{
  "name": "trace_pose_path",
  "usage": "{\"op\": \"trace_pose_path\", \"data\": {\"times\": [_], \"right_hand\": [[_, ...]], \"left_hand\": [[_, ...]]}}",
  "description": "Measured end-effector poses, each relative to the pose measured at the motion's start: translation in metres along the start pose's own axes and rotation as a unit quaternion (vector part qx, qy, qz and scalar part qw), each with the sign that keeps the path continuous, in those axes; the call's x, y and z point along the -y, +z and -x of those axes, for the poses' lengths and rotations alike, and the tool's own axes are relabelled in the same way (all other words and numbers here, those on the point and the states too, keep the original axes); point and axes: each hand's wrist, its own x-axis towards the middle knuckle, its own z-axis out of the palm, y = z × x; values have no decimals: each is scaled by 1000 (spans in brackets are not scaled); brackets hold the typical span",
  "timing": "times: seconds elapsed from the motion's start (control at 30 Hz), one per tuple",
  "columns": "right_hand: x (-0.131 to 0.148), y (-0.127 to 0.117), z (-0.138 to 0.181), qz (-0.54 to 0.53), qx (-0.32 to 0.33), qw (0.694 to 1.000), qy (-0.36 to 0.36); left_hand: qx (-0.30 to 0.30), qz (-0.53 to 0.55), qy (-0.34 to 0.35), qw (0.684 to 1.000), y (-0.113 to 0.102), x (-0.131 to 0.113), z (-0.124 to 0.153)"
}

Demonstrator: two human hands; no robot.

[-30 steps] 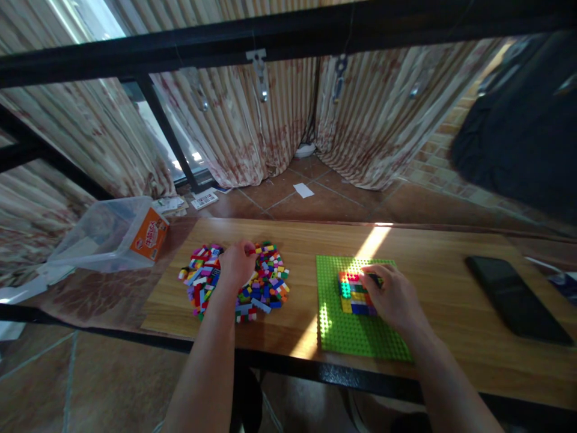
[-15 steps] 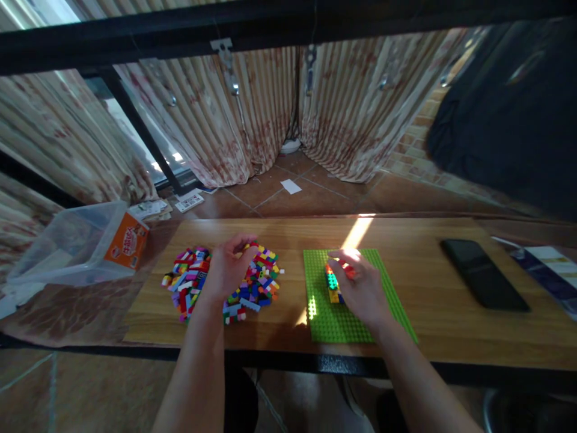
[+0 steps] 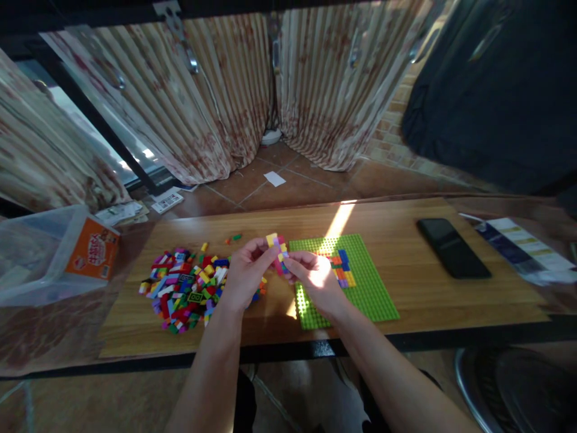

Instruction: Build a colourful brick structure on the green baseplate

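Fingers (image 3: 265,258) of the left hand (image 3: 243,275) and right hand (image 3: 319,284) pinch a multicoloured toy-brick cluster (image 3: 279,243) near the green studded baseplate (image 3: 370,300).

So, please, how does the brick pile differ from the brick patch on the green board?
The brick pile lies loose and jumbled; the brick patch sits neatly aligned. The brick pile spreads wider than the visible brick patch. The brick pile rests on the table, the brick patch on the green board. Both are multicoloured.
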Motion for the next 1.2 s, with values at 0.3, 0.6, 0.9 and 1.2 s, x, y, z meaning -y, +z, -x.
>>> {"op": "trace_pose_path", "data": {"times": [0.3, 0.6, 0.9, 1.2], "right_hand": [[-2, 1, -1, -8, -30, 999, 5], [1, 2, 2, 0, -19, 1000, 6], [-2, 5, 4, -30, 13, 999, 39], [3, 12, 3, -169, 1, 980, 107]], "left_hand": [[34, -59, -4, 998, 6, 4, 6], [21, 23, -70, 997, 12, 7, 9], [27, 126, -122, 984, 5, 9, 11], [-3, 128, -135, 983, 6, 7, 13]]}}
